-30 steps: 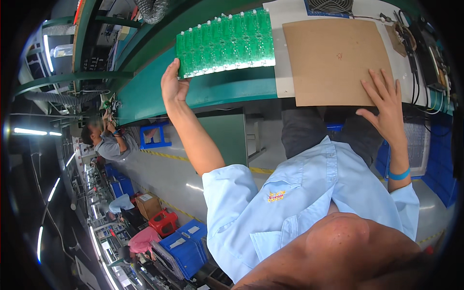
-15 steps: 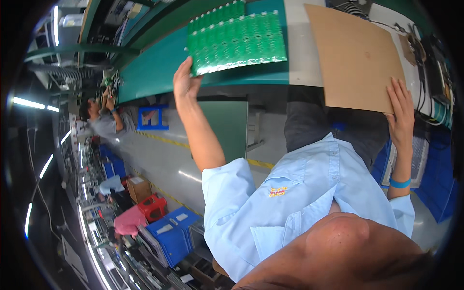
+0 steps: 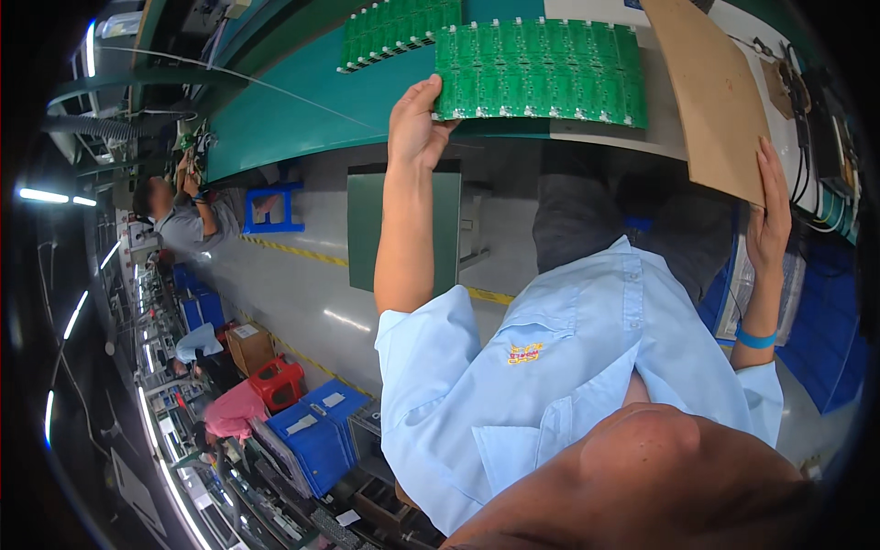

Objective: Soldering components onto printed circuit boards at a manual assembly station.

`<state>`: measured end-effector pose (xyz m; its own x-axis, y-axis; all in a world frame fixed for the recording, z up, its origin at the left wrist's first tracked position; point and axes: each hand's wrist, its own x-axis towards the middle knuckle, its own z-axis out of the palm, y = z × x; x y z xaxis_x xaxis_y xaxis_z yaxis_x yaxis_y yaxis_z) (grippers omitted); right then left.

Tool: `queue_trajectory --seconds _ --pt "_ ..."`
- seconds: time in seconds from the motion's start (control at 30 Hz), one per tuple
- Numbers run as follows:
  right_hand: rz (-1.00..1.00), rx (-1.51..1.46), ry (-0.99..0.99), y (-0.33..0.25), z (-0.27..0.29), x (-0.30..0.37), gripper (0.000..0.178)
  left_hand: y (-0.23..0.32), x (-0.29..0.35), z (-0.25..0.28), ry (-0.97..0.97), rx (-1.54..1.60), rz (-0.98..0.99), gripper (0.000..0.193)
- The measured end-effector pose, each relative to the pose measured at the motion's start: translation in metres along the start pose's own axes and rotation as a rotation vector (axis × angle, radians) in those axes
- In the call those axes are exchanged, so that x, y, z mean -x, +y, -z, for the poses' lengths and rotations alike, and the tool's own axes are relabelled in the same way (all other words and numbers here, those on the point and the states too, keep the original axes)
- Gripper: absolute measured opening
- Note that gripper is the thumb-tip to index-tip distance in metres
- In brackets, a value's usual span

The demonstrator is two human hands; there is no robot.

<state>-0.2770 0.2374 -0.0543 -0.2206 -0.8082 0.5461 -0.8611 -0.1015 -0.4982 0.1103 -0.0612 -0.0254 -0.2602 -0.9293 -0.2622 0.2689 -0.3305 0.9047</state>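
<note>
A green circuit board panel (image 3: 541, 73), with rows of repeated small boards, is gripped at its left edge by my left hand (image 3: 417, 124). It is raised over the bench. Behind it, on the green mat, lies another green circuit board panel (image 3: 394, 32), partly hidden by the held one. My right hand (image 3: 770, 202) is closed on the near right corner of a brown cardboard sheet (image 3: 710, 92). That sheet is tilted up, and the thumb is mostly hidden.
The bench (image 3: 284, 110) has a green mat and a pale stretch on the right. Cables (image 3: 799, 147) run along its right end. A blue stool (image 3: 273, 207) and a dark green table (image 3: 403, 229) stand on the near side. Another person (image 3: 188, 206) works at the far left.
My left hand has moved right with the circuit board panel, uncovering more of the one behind. The cardboard sheet has shifted slightly right and tilted more steeply in my right hand.
</note>
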Motion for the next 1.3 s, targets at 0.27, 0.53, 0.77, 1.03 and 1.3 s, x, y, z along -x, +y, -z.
queue_trajectory --seconds 0.27,0.53,0.77,1.03,1.3 --pt "-0.032 -0.048 0.011 0.000 -0.007 -0.003 0.048 -0.033 0.036 -0.040 -0.059 0.050 0.085 0.018" --pt "-0.125 -0.095 -0.008 0.012 -0.010 0.009 0.048 -0.058 0.048 -0.069 -0.075 0.126 0.088 0.019" --pt "-0.259 -0.101 -0.017 0.034 -0.006 0.022 0.047 -0.066 0.050 -0.080 -0.070 0.141 0.055 0.022" --pt "-0.158 -0.116 -0.040 0.033 -0.012 0.001 0.047 -0.070 0.044 -0.100 -0.076 0.139 0.038 0.024" --pt "-0.005 -0.099 -0.017 0.002 -0.020 -0.021 0.045 -0.081 0.034 -0.109 -0.036 0.154 0.007 0.022"
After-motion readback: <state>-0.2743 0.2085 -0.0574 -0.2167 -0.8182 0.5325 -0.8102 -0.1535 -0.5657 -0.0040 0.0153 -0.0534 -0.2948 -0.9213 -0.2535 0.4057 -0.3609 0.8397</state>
